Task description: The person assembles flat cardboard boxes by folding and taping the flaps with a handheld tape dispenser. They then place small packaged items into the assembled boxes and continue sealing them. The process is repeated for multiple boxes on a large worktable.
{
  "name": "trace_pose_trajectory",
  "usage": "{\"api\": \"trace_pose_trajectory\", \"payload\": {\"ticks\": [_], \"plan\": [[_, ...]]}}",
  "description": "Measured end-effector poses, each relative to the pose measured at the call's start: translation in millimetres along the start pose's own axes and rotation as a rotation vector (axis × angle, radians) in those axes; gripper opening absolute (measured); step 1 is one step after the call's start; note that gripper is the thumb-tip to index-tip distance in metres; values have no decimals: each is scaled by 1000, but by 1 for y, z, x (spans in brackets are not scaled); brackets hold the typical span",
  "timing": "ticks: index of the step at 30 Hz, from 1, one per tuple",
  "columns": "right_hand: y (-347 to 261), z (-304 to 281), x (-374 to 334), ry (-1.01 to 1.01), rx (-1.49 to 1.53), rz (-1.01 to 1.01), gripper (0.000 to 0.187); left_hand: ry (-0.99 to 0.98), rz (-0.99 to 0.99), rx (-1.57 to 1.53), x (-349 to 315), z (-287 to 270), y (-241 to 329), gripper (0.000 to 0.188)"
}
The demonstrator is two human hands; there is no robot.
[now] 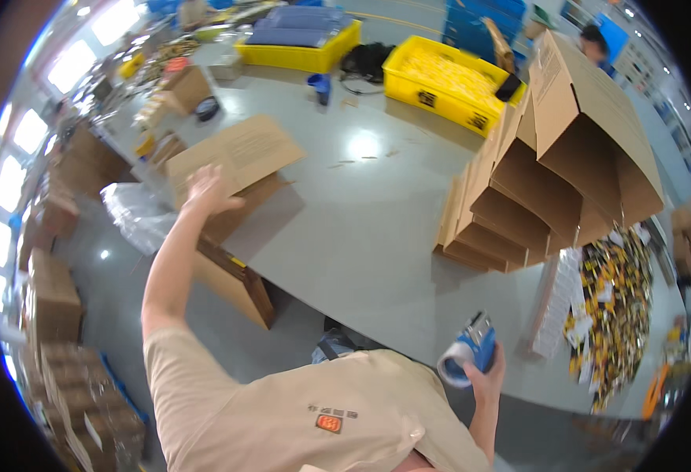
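Observation:
My left hand (210, 191) lies on the top of a brown cardboard box (251, 149) at the table's left edge, fingers apart and holding nothing. The box sits tilted there, its flat upper face toward me. In my right hand (486, 381), near the table's front edge, is a blue tape dispenser (483, 344) with a pale roll of tape (453, 364) on it. Several open, unfilled cartons (511, 185) stand nested in a row on the right side of the table.
Along the back are a yellow bin of pale yellow pieces (440, 90), another yellow bin (302, 59) and a blue cup (319, 86). Small yellow-and-black packets (613, 303) are heaped at right. A clear plastic bag (135, 216) and upright cardboard (235, 287) flank the left edge.

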State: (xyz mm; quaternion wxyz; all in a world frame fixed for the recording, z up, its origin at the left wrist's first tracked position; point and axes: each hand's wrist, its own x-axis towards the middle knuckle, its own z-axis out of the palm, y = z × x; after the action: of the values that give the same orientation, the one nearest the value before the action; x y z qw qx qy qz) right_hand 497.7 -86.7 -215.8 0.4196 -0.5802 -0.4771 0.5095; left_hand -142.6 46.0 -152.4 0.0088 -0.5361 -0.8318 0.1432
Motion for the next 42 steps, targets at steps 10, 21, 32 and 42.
{"api": "trace_pose_trajectory", "payload": {"ticks": [10, 21, 32, 42], "plan": [[-56, 173, 20, -316, -268, 85, 74, -101, 338, -368, 33, 35, -82, 35], [-32, 162, 0, 196, -263, 68, 62, 253, 479, 234, 19, 1, -15, 11], [-3, 101, 48, 594, 157, -264, 58, -183, 1320, -350, -159, -58, 123, 14], [18, 156, 70, 302, 271, -37, 41, -862, 226, -1478, -178, -11, 167, 71]]}}
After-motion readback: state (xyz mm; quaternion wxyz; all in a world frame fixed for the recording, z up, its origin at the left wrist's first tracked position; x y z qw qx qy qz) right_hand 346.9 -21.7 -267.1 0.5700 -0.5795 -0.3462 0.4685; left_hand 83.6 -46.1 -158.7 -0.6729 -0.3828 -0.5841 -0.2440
